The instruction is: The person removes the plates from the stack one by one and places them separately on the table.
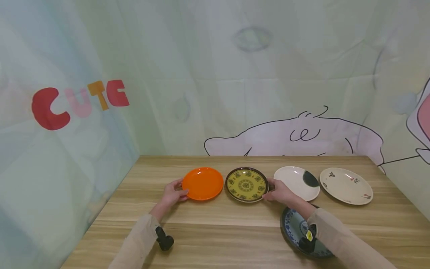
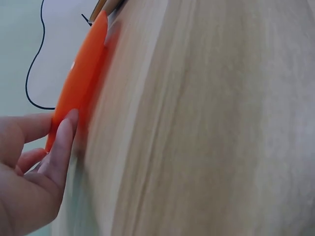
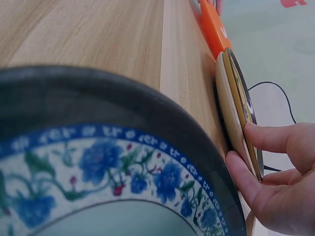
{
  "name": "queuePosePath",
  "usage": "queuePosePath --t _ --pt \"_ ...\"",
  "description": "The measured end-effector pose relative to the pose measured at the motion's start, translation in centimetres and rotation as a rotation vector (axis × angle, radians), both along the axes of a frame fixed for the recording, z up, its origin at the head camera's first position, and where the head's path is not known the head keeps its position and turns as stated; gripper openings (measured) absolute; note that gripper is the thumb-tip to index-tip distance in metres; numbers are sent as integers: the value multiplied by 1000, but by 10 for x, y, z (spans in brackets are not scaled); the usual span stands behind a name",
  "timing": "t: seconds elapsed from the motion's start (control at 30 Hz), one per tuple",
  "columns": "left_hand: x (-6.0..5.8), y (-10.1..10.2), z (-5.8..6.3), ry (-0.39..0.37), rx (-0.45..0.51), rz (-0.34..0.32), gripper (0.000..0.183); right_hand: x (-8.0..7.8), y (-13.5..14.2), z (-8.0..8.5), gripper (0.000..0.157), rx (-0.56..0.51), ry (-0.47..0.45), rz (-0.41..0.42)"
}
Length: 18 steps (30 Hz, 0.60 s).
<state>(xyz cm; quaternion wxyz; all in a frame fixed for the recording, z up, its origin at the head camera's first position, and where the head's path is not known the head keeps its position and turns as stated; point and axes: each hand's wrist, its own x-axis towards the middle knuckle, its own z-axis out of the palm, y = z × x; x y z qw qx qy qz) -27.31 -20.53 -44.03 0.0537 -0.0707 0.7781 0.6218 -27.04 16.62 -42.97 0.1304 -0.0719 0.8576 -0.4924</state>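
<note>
My left hand (image 1: pixel 174 193) pinches the left rim of a bright orange plate (image 1: pixel 202 183). In the left wrist view the orange plate (image 2: pixel 81 73) appears edge-on, with fingers and thumb on either side of its rim. To its right lies a yellow-green patterned plate (image 1: pixel 246 185) with a dark brown rim. My right hand (image 1: pixel 281 192) grips that plate by its right edge. The right wrist view shows a pale layer (image 3: pixel 227 105) beneath the yellow one; I cannot tell whether it is a second plate or the underside.
Right of the yellow plate are a white plate (image 1: pixel 289 182) with a dark spot and a cream oval plate (image 1: pixel 346 186). A blue floral plate (image 1: pixel 292 228) lies nearer me, partly under my right forearm. The wooden table (image 1: pixel 215 239) ends at a printed cloth backdrop (image 1: pixel 188 74).
</note>
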Motion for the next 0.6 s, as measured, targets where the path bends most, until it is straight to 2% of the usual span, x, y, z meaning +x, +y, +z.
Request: queuePosePath --t 0.37,0.6 --pt "1 -4 -6 10 -34 -33 57 0 -1 -1 72 9 -3 -9" --pt "1 -5 -5 3 -100 -31 57 0 -2 1 73 4 -21 -16"
